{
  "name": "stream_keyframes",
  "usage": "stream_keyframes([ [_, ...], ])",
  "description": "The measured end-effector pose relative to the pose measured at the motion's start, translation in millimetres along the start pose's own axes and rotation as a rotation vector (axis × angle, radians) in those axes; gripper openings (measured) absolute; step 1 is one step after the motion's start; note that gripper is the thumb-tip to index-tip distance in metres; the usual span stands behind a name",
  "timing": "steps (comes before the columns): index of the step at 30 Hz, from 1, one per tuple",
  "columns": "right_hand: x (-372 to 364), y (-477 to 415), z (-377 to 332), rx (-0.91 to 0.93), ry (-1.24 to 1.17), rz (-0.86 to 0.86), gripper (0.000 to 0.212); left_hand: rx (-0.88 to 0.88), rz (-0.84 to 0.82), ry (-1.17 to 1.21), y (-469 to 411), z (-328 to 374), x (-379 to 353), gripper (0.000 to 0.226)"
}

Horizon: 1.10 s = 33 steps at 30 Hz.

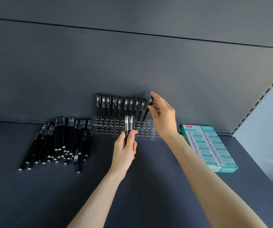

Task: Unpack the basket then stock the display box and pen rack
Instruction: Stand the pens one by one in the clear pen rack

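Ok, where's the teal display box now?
On the shelf's right side in the head view, the display box lies just right of the clear pen rack.

ten pens in one pen rack, two held, one display box.

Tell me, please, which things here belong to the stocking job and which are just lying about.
Belong to the job: pen rack, standing pens, loose pen pile, two pens held by the left hand, one pen pinched by the right hand, display box.

Just there: shelf, back panel, slotted upright; only fixtures.
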State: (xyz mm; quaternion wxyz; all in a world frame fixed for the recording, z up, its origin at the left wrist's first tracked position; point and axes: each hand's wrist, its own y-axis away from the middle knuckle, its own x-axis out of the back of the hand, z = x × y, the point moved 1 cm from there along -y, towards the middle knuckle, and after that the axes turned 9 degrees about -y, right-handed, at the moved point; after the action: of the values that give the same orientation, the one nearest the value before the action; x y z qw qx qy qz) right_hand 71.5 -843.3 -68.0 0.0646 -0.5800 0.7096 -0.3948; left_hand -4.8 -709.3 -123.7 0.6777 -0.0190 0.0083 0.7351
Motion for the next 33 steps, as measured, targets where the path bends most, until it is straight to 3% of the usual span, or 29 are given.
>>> stream_keyframes([
  [9, 0, 0, -3, -0.063, 0.108, -0.073, 0.027, 0.018, 0.0, 0.01, 1, 2, 0, 0.019],
  [14, 7, 10, -15, -0.038, 0.169, 0.025, 0.028, 0.014, -0.033, 0.013, 3, 3, 0, 0.018],
  [17, 15, 26, -24, -0.183, -0.086, 0.07, 0.019, -0.008, -0.126, 0.0, 4, 5, -1, 0.018],
  [21, 19, 46, -32, -0.37, -0.44, -0.158, 0.019, -0.011, -0.247, -0.012, 8, 5, -5, 0.024],
  [27, 32, 48, -34, -0.401, -0.598, -0.054, 0.025, 0.006, -0.268, 0.028, 9, 5, -4, 0.016],
  [33, 36, 48, -34, -0.404, -0.64, -0.173, 0.041, 0.017, -0.28, 0.086, 7, 4, -4, 0.02],
])
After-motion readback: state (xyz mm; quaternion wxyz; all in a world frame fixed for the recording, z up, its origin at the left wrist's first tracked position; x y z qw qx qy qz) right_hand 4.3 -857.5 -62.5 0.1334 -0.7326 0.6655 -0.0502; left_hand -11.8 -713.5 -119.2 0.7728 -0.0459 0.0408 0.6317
